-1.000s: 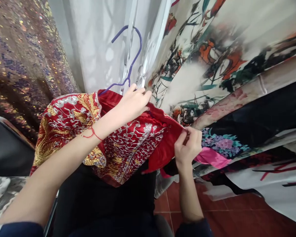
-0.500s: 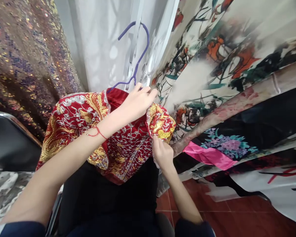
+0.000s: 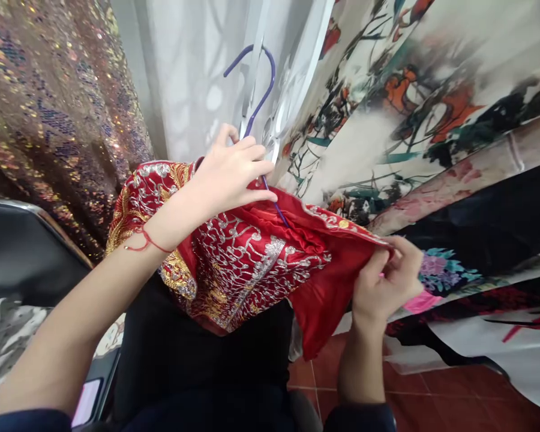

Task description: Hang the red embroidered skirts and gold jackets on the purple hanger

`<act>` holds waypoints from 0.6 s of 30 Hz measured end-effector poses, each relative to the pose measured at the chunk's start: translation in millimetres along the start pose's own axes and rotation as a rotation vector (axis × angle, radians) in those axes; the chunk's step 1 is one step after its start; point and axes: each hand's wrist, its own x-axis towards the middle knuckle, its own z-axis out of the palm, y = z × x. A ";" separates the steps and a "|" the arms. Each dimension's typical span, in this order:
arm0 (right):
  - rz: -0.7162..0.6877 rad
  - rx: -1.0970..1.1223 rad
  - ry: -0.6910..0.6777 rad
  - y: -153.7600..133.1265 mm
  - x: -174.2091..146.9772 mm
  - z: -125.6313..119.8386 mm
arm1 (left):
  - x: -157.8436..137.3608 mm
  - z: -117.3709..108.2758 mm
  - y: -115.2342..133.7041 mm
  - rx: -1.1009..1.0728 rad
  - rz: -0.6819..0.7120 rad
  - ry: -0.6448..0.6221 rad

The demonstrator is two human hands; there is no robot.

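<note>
A red jacket (image 3: 234,246), embroidered in gold and silver, hangs on a purple hanger (image 3: 270,78). My left hand (image 3: 236,165), with a red string bracelet at the wrist, is closed around the hanger just below its hook; the exact grip is partly hidden behind the fingers. At the right, my right hand (image 3: 389,279) pinches the edge of the jacket's front panel and holds it stretched outward. The plain red lining shows there, and one hanger arm lies exposed over the jacket's inside.
The hook hangs from a white openwork strip (image 3: 292,78) before a white curtain. Sequinned fabric (image 3: 63,108) hangs at left above a black chair (image 3: 22,252). Floral-printed cloth (image 3: 409,108) and dark garments fill the right. A phone (image 3: 87,399) lies low at left.
My right hand has moved right and pulled the jacket's front panel open, baring the lining and hanger arm. My left hand has shifted slightly left, its fingers staying at the hanger's neck.
</note>
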 end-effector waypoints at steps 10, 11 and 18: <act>-0.224 -0.128 0.045 -8.0 -40.9 -12.5 | 4.0 32.0 5.3 0.030 -0.143 0.109; -0.304 -0.114 -0.081 -19.8 -65.8 -3.8 | 4.4 33.2 5.9 0.032 -0.149 0.110; -0.539 0.021 -0.546 -88.7 -164.6 78.5 | -5.2 24.6 14.0 -0.026 -0.181 0.146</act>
